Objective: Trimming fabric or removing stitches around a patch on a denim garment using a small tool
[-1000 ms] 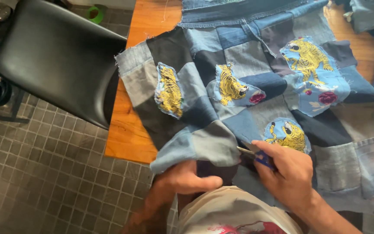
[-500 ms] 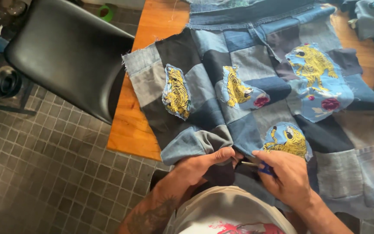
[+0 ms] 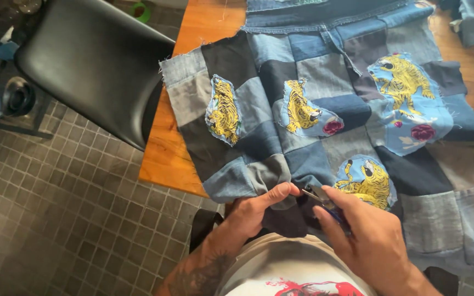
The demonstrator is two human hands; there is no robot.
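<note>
Left hand pinches the patchwork denim's hem, right hand grips small snips there; tiger patches already attached, hem trimming unfinished.

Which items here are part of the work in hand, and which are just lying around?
In use:
- patchwork denim piece, its near edge pinched by the left hand
- small metal-tipped tool, exact kind unclear, held in the right hand

Lying about:
- black chair
- wooden table under the fabric
- green ring-shaped thing
</note>
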